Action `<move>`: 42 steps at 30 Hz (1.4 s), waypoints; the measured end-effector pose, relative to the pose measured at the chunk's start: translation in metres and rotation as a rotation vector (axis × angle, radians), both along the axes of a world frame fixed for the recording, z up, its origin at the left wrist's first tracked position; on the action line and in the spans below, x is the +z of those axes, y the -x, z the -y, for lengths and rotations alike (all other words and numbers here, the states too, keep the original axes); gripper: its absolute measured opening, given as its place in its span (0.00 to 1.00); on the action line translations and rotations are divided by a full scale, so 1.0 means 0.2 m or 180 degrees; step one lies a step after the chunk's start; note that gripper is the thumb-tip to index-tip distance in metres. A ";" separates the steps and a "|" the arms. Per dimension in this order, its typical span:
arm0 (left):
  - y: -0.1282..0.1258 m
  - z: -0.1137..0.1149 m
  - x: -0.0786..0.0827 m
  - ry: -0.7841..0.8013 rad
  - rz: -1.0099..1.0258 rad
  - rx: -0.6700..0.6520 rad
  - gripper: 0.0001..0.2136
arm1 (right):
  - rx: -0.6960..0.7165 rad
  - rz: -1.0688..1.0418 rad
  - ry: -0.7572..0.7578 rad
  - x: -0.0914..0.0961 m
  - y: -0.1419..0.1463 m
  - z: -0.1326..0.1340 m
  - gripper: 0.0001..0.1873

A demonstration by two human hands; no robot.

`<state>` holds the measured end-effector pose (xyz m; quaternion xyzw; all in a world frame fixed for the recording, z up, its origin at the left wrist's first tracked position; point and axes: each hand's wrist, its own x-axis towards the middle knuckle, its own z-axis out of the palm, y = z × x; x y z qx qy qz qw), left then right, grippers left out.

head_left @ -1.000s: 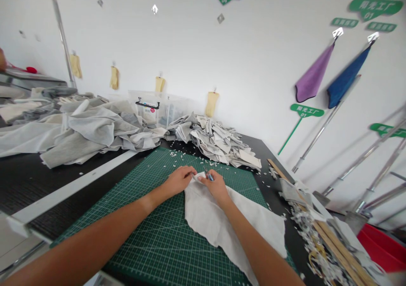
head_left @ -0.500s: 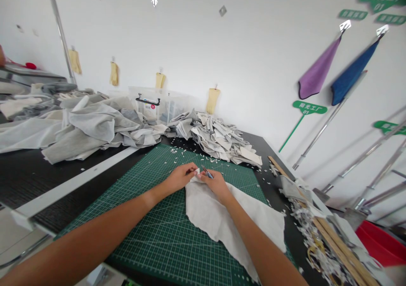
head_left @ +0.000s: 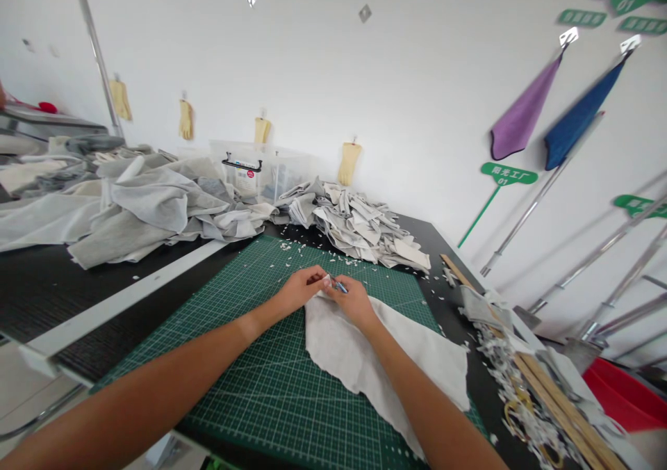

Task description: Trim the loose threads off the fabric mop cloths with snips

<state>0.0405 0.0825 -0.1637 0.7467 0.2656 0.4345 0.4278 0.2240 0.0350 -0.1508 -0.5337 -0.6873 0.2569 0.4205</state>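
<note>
- Heap (head_left: 146,206): grey and white fabric, far left on the table (head_left: 42,289); a clear box (head_left: 250,171) stands behind its right end.
- Mat (head_left: 260,393): green, gridded, centre of the table, with white flecks on its far edge.
- Left hand (head_left: 299,290): on the mat, fingers pinched on the far corner of the cloth (head_left: 365,359).
- Snips (head_left: 338,286): small, blue-handled, with the tip at that same corner, touching the left fingertips.
- Right hand (head_left: 354,297): clenched round the snips, resting on the cloth just right of the left hand.
- Cloth: white and flat on the right half of the mat. Its long axis runs from the pinched far corner toward the near right, under the right forearm. Both hands meet at the far corner; the bulk lies near and right of them.
- Pile (head_left: 365,230): cut grey pieces, far of the hands.
- Trimmings (head_left: 521,379): right table edge, beside a red bin (head_left: 625,393).
- Change: a second ago a gap showed the corner between the hands. Now they are closed together and the snips have come left onto it. The cloth is unmoved.
</note>
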 end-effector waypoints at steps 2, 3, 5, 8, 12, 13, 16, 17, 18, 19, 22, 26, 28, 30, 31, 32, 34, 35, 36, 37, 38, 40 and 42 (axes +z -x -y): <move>0.01 -0.02 -0.01 0.0047 0.0031 0.0044 0.12 | 0.0122 -0.0134 0.0022 0.00 0.00 0.00 0.20; 0.01 -0.02 -0.01 0.0068 0.0022 0.0069 0.12 | 0.0152 -0.0196 0.0042 0.00 0.00 0.00 0.21; 0.02 -0.03 -0.01 0.0102 0.0003 0.0071 0.12 | 0.0117 -0.0256 0.0080 0.00 -0.01 0.00 0.21; 0.01 -0.03 -0.01 0.0117 -0.0028 -0.0017 0.14 | -0.0050 -0.0155 0.0049 -0.01 -0.01 -0.01 0.21; 0.00 -0.01 0.00 0.0048 -0.0027 -0.0046 0.14 | -0.0262 0.0075 -0.0071 -0.02 0.00 -0.02 0.20; 0.00 -0.01 0.00 0.0052 0.0002 -0.0040 0.14 | -0.0318 0.0111 -0.0092 -0.01 0.00 -0.01 0.19; 0.00 0.00 0.01 0.0150 0.0114 0.0037 0.13 | -0.0321 0.0137 -0.0152 0.00 0.01 -0.01 0.17; 0.00 0.00 0.01 0.0196 0.0162 0.0087 0.13 | -0.0273 0.0102 -0.0163 0.00 0.01 0.00 0.17; 0.01 0.00 0.01 0.0248 0.0211 0.0130 0.13 | -0.0222 0.0039 -0.0150 0.01 0.01 0.00 0.17; 0.01 0.00 0.01 0.0315 0.0261 0.0154 0.13 | -0.0178 -0.0050 -0.0109 0.02 0.01 0.01 0.17; 0.01 0.01 0.01 0.0577 0.0383 0.0114 0.14 | -0.0165 -0.0394 0.0129 0.03 0.02 0.03 0.19; 0.02 0.02 0.02 0.0706 0.0404 0.0063 0.16 | -0.0182 -0.0576 0.0232 0.04 0.03 0.06 0.21; 0.02 0.03 0.03 0.0670 0.0361 0.0050 0.17 | -0.0189 -0.0482 0.0144 0.05 0.04 0.07 0.21; 0.02 0.03 0.05 0.0595 0.0309 0.0049 0.16 | -0.0210 -0.0346 0.0058 0.06 0.04 0.07 0.21; 0.02 0.04 0.05 0.0546 0.0280 0.0060 0.16 | -0.0229 -0.0286 0.0023 0.06 0.04 0.08 0.21; 0.02 0.04 0.06 0.0501 0.0248 0.0074 0.16 | -0.0248 -0.0236 -0.0009 0.06 0.04 0.08 0.21; 0.02 0.05 0.07 0.0443 0.0188 0.0103 0.16 | -0.0271 -0.0171 -0.0061 0.06 0.04 0.08 0.21; 0.02 0.05 0.08 0.0435 0.0159 0.0119 0.16 | -0.0267 -0.0155 -0.0077 0.06 0.04 0.08 0.21; 0.02 0.05 0.08 0.0438 0.0135 0.0134 0.16 | -0.0257 -0.0143 -0.0085 0.06 0.04 0.08 0.21; 0.02 0.06 0.08 0.0445 0.0125 0.0147 0.16 | -0.0248 -0.0137 -0.0086 0.06 0.04 0.08 0.22; 0.02 0.06 0.09 0.0448 0.0127 0.0152 0.17 | -0.0242 -0.0132 -0.0083 0.06 0.04 0.08 0.22; 0.02 0.06 0.08 0.0446 0.0145 0.0129 0.17 | -0.0241 -0.0117 -0.0084 0.06 0.04 0.09 0.22; 0.02 0.06 0.08 0.0455 0.0169 0.0030 0.16 | -0.0228 -0.0077 -0.0090 0.06 0.04 0.09 0.22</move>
